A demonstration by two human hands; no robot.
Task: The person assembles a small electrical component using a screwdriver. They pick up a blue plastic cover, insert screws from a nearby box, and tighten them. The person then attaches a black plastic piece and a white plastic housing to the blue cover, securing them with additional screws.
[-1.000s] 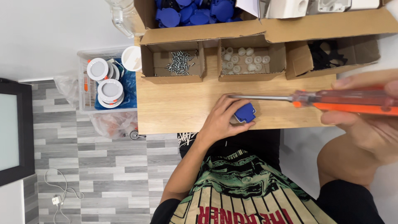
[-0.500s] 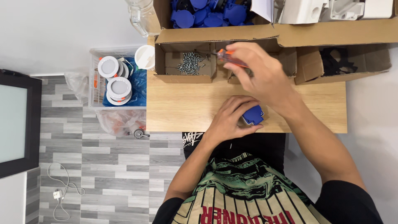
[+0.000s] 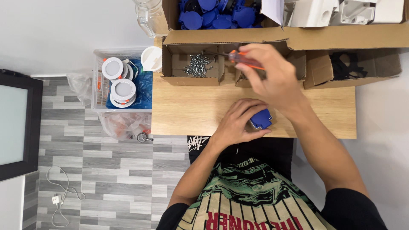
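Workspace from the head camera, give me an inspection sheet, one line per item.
Surface: wooden table, boxes along its far edge.
Job's things: blue part under left hand; orange-handled screwdriver in right hand, tip over box of screws.
Clutter: box of blue parts, white parts, crate of round white fittings, plastic bags.
Grippers: both hands closed on their things.
Cables: white cord on floor.
Surroundings: grey plank floor, dark-framed panel.

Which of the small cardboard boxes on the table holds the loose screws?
The leftmost small box, near the table's left end; grey screws lie piled inside. The rightmost small box holds black parts.
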